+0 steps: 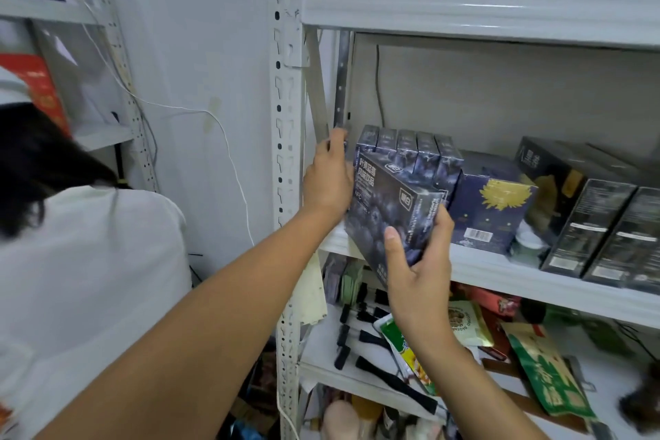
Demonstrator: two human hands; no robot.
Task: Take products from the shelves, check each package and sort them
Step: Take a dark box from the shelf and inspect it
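Head view: right hand [418,261] pinches box [389,204] at its lower corner, thumb on the front. Left hand [328,179] lies flat against its left edge, fingers straight. Box is tilted over shelf [500,271] front-left corner. Likely light, stiff cardboard with slick print; grip opposite edges. One held, five matching boxes [407,150] stand behind.

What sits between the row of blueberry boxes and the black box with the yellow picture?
A dark blue box with a yellow flower on its front, shown in the head view.
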